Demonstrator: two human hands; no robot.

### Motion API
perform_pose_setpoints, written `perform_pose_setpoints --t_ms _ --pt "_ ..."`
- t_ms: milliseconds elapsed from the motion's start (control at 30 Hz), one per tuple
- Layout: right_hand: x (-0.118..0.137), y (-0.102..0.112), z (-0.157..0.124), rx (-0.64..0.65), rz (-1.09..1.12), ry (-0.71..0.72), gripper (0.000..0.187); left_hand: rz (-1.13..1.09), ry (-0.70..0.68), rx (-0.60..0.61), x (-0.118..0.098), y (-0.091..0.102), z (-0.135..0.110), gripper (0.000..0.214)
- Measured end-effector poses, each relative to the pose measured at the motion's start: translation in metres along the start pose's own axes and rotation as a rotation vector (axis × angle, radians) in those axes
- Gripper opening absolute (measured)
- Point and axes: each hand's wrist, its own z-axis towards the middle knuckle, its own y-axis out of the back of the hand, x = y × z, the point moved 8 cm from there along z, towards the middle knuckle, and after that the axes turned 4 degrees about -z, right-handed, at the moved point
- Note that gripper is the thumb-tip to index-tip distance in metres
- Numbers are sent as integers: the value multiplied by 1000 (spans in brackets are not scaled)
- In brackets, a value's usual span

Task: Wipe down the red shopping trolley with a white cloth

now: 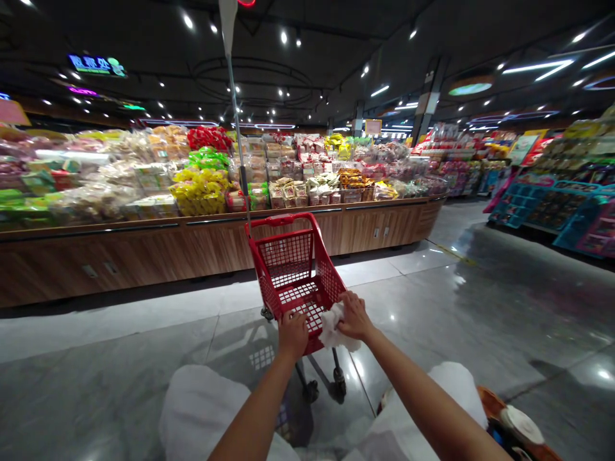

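A red plastic shopping cart (283,256) with grid walls stands on the floor in front of me, its basket holding nothing that I can see. My left hand (293,331) grips the basket's near rim at the left corner, fingers bent over the edge. At the near right corner, my right hand (354,317) is closed on a crumpled white cloth (331,333), which lies against the rim and hangs down outside it. The fingertips of the right hand are partly hidden by the cloth.
Behind the cart runs a long wooden display counter (216,250) heaped with packaged snacks. A tall pole (235,96) rises at the cart's far left corner. Blue display racks (533,198) stand at right. An orange container (494,403) with items sits beside my right knee.
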Motion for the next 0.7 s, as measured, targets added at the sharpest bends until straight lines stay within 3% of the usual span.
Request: perform_pose_setpoints --t_ms 100,233,333,467,700 --pt "-2 7 6 9 52 29 57 -2 1 0 -2 -1 1 26" --pt "15 -8 2 126 23 202 57 -5 -5 -9 -1 -2 1 25" --pt "23 -21 -10 190 -47 321 66 -3 -17 -25 0 -1 0 25" --pt "24 -28 -11 230 -120 286 81 9 -11 -25 -1 0 1 25" --pt "87 -41 -3 212 -154 354 62 1 34 12 1 1 5 33"
